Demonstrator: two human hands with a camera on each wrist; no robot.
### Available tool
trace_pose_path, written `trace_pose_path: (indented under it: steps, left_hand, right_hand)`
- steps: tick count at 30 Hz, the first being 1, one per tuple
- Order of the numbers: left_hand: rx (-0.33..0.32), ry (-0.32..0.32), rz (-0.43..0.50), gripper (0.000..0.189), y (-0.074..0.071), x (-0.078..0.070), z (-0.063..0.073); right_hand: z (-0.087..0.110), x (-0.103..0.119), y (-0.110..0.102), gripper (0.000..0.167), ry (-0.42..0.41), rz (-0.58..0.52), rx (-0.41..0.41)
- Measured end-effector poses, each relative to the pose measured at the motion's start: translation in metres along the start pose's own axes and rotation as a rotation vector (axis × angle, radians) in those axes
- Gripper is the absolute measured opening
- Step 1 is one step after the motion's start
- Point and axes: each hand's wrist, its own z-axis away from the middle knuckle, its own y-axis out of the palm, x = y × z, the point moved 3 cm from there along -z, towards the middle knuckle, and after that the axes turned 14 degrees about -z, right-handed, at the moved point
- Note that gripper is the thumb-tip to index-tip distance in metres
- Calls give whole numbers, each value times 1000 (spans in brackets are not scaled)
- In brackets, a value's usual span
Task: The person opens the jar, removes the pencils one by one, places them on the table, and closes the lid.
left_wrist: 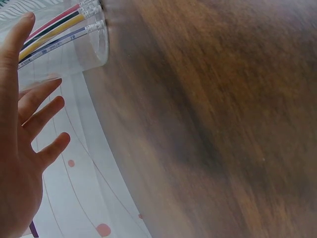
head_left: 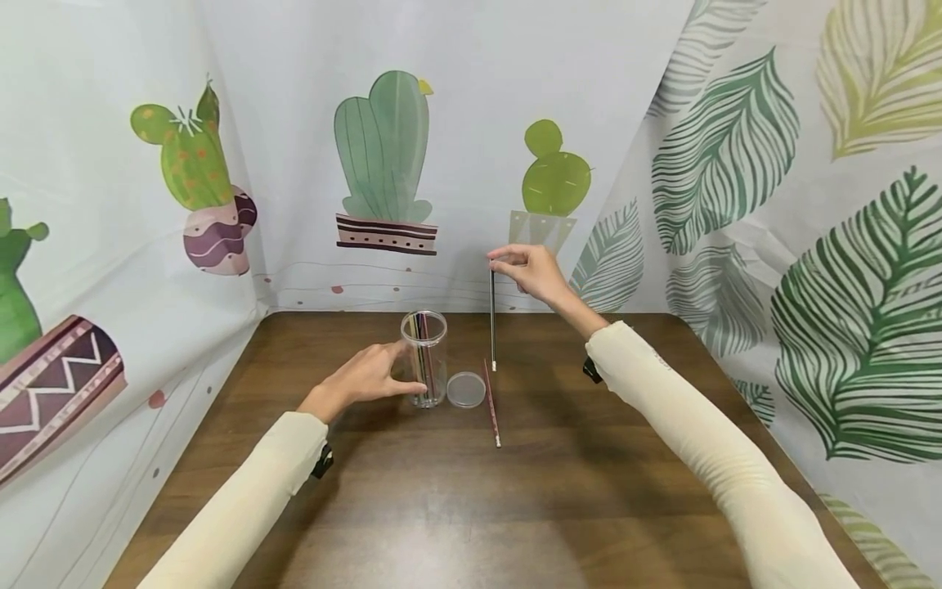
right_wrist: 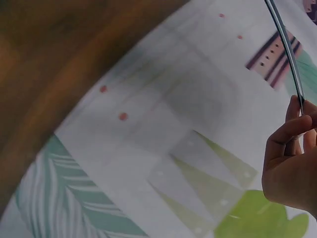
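Frame centre: right grip (head_left: 536, 270) pinches dark pencil (head_left: 493, 319) upright | left grip (head_left: 370, 372) spread wide at clear jar (head_left: 436, 360) | step: seemingly carrying it | next: calls, I'd guess, for steady aim

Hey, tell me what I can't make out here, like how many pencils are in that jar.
- Pencils in the clear jar: exact count unclear; they overlap in the head view, and the left hand covers part in the left wrist view.
- Dark pencil: upper end hidden by the right hand in the head view; other end cut off by the right wrist view's top edge.
- Red pencil: any lettering is too small in the head view.
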Motion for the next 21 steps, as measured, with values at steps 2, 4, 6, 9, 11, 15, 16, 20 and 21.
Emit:
trace_pose_path:
  steps: [2,4,6,9,11,15,16,20,21]
  left_hand:
    - [-3,2,-2,83,0,0,0]
    - [-9,6,-3,84,0,1,0]
    - [-10,9,-3,85,0,2,0]
    - [-11,17,-7,85,0,2,0]
    - [-13,24,-8,85,0,2,-1]
    - [-11,24,-6,86,0,2,-1]
    - [-10,23,-5,86,0,2,-1]
    - [-9,18,1,87,-1,1,0]
    - [-7,16,1,87,-1,1,0]
  right_hand:
    - [4,-10,3,22,15,8,5]
    - [9,-20,6,22,24,22,14]
    - [13,-31,9,21,31,40,22]
    - [19,-46,10,19,40,57,36]
    - [23,-56,9,19,56,69,42]
    - [32,-78,9,20,107,74,42]
    - [34,-84,10,20,126,80,41]
    - [42,-104,17,23,212,92,47]
    - [44,-108,19,23,236,96,51]
